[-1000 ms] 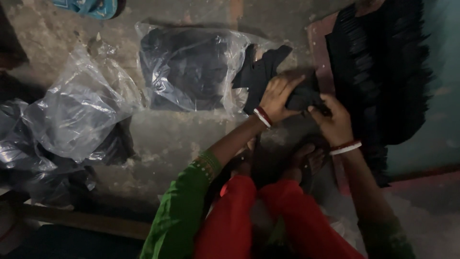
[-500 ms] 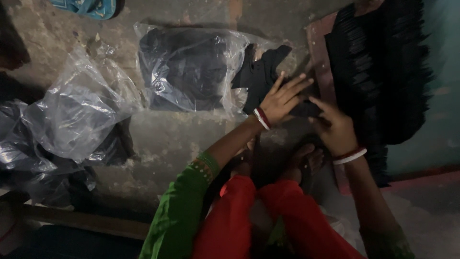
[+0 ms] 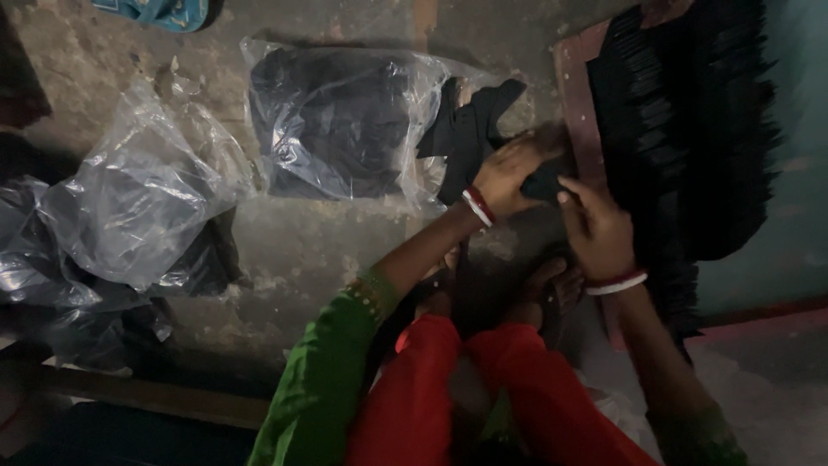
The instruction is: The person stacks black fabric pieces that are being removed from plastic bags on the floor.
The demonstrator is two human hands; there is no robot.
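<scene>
My left hand (image 3: 513, 168) and my right hand (image 3: 597, 226) meet over a small black cloth piece (image 3: 545, 179), and both grip it between them. Just left of them lies another flat black cloth piece (image 3: 466, 134) on the floor. A tall stack of black pieces (image 3: 681, 129) rises to the right of my hands, on a reddish board (image 3: 576, 95). My knees in red cloth (image 3: 483, 388) are below the hands.
A clear plastic bag of dark cloth (image 3: 341, 121) lies on the concrete floor beyond the left hand. More plastic bags (image 3: 129, 207) pile up at the left. A blue sandal (image 3: 164, 10) shows at the top edge. A teal wall (image 3: 798, 173) stands at the right.
My left hand lay flat with fingers spread over the black piece half a second ago; now it has curled around it, with the right hand drawn close.
</scene>
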